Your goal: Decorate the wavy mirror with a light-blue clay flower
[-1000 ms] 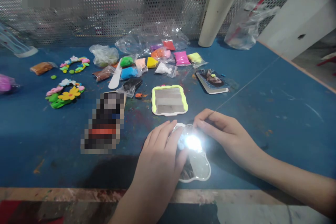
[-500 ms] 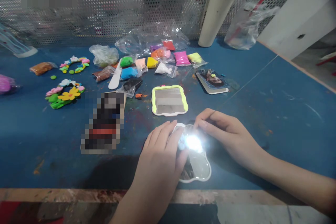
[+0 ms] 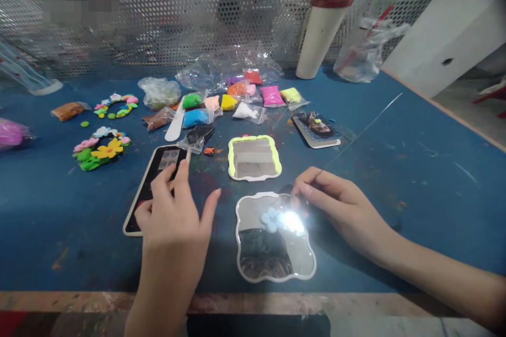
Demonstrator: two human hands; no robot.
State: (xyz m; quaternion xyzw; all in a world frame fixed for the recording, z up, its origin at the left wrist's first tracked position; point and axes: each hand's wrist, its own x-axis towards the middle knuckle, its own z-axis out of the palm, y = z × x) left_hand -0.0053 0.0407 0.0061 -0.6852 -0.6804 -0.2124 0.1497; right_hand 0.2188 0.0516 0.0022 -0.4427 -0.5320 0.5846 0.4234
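My left hand (image 3: 176,216) is over a phone (image 3: 143,189) with a pale case and a lit dark screen; the index fingertip is at the screen, the thumb stretched away. A thin, long rod (image 3: 367,129) slants up and right out of my pinched right hand (image 3: 336,197). Those fingertips are by the upper right edge of a wavy white-framed mirror (image 3: 242,253), which lies flat. On its glass is a pale blue clay flower (image 3: 271,219), beside a bright glare. Behind it lies a second mirror (image 3: 255,163) edged with yellow-green clay.
Several small bags of coloured clay (image 3: 196,117) and a white spatula (image 3: 174,125) lie further back. Two flowered clay rings (image 3: 106,150) are at left. A picture-covered booklet (image 3: 316,129), a tumbler (image 3: 322,34) and a plastic bag (image 3: 358,60) are at right. A perforated metal panel (image 3: 177,16) stands behind.
My left hand has left the front mirror and moved left onto the phone, uncovering the mirror and the blue flower. My right hand stays nearly where it was, with the rod in it.
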